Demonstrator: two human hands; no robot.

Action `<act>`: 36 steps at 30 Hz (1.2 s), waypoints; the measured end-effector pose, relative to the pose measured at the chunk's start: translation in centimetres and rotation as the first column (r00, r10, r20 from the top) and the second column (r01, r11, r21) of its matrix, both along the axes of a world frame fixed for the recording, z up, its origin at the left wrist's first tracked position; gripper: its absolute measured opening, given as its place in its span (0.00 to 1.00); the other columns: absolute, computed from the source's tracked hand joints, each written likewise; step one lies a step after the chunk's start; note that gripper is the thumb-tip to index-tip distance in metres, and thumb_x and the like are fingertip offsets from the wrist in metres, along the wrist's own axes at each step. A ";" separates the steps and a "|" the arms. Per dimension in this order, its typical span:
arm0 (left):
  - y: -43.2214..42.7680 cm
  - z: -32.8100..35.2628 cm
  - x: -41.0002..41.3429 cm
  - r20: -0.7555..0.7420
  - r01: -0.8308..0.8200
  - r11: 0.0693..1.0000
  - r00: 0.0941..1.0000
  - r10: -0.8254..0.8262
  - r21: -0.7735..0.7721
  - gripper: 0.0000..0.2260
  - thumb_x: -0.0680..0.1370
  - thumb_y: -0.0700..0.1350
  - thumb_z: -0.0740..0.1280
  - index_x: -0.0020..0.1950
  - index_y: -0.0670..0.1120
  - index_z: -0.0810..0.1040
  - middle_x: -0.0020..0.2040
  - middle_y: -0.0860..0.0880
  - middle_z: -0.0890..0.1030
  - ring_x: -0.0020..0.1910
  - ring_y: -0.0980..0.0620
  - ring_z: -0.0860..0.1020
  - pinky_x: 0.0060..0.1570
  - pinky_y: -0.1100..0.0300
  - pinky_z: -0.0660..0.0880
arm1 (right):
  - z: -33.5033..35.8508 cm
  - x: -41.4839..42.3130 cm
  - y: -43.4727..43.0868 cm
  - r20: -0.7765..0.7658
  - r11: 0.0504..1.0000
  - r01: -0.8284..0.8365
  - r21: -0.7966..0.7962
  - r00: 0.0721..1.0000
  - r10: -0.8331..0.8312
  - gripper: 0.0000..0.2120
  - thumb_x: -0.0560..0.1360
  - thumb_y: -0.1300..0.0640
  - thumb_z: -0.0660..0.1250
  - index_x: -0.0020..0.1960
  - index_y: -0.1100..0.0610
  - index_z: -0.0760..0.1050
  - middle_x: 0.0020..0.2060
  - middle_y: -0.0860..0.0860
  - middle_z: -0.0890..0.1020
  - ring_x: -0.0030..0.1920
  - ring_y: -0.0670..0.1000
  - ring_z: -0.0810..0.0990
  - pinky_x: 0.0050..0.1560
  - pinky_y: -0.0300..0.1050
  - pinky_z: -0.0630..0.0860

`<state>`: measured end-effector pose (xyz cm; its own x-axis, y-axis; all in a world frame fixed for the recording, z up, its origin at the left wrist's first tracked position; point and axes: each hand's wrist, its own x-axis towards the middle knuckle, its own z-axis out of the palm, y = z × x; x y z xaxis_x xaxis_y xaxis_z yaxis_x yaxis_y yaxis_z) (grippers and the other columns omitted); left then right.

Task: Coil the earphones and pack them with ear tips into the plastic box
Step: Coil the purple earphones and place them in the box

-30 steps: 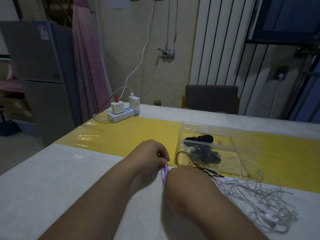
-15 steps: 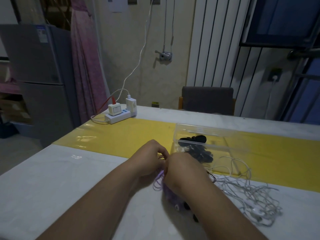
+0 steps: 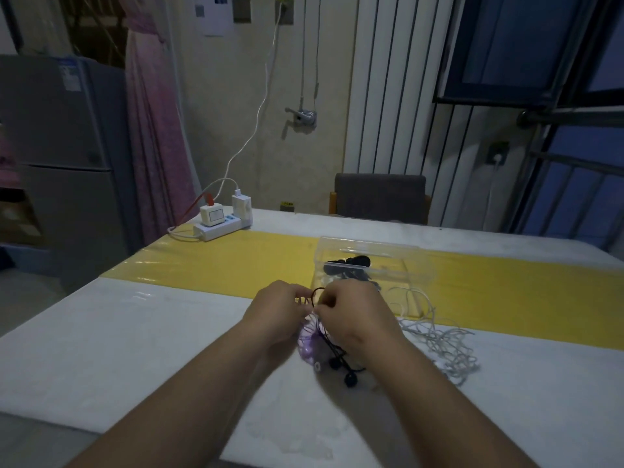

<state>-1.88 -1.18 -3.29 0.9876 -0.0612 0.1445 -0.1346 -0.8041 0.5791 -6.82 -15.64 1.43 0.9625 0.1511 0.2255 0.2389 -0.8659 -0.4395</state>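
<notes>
Change: both hands have closed in on each other and risen off the table (image 3: 135,332); cords that were low by the tabletop now dangle under them.
Left hand (image 3: 277,312): fingers curled, pinching the top of the purple earphones (image 3: 308,344).
Right hand (image 3: 351,315): fingertips touching the left's, pinching a small loop of the black earphones (image 3: 349,379); exact finger placement is too dim to read.
Task item, position: purple coil and black buds hang directly below and between the two hands, just above the table.
Plastic box (image 3: 418,265): lid off, just beyond the right hand; the dark contents can't be identified.
White earphones (image 3: 442,342): loose tangle, right of the right hand.
Step, handling advice: free the black cord from the purple one first, keep the loops even, and hold the pinch firm so the coil cannot spring open.
</notes>
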 end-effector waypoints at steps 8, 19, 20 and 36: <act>-1.6 0.5 -2.0 0.148 -0.044 0.999 0.988 0.038 0.031 0.19 0.81 0.47 0.60 0.72 0.56 0.65 0.63 0.46 0.78 0.61 0.42 0.74 0.56 0.47 0.73 | 0.5 -1.5 -4.4 0.121 0.963 0.264 0.053 0.956 -0.268 0.08 0.75 0.54 0.62 0.46 0.53 0.80 0.43 0.51 0.82 0.41 0.53 0.78 0.38 0.43 0.72; 1.9 1.9 -2.5 -0.069 -0.238 0.971 0.969 0.236 -0.027 0.17 0.80 0.42 0.56 0.68 0.46 0.70 0.66 0.41 0.75 0.63 0.40 0.73 0.61 0.52 0.71 | -0.1 -1.7 -11.3 -0.135 0.802 0.553 -0.227 0.797 -0.588 0.32 0.76 0.33 0.53 0.73 0.51 0.62 0.70 0.57 0.65 0.67 0.63 0.66 0.59 0.57 0.69; 2.1 2.1 -2.6 -0.098 -0.251 0.968 0.964 0.247 -0.030 0.15 0.79 0.40 0.56 0.66 0.43 0.72 0.65 0.40 0.75 0.63 0.40 0.73 0.60 0.53 0.71 | -0.6 -1.6 -11.5 -0.220 0.810 0.539 -0.231 0.782 -0.584 0.35 0.75 0.31 0.53 0.74 0.51 0.59 0.72 0.57 0.63 0.69 0.64 0.64 0.62 0.58 0.68; -4.7 2.9 -4.6 -0.208 -0.107 0.977 0.976 0.067 -0.186 0.14 0.80 0.39 0.58 0.62 0.39 0.77 0.62 0.40 0.78 0.61 0.42 0.75 0.56 0.56 0.71 | -2.3 -0.5 -8.1 -0.355 0.960 0.229 0.161 0.921 -0.160 0.15 0.79 0.46 0.54 0.46 0.55 0.72 0.52 0.57 0.76 0.45 0.53 0.74 0.44 0.47 0.68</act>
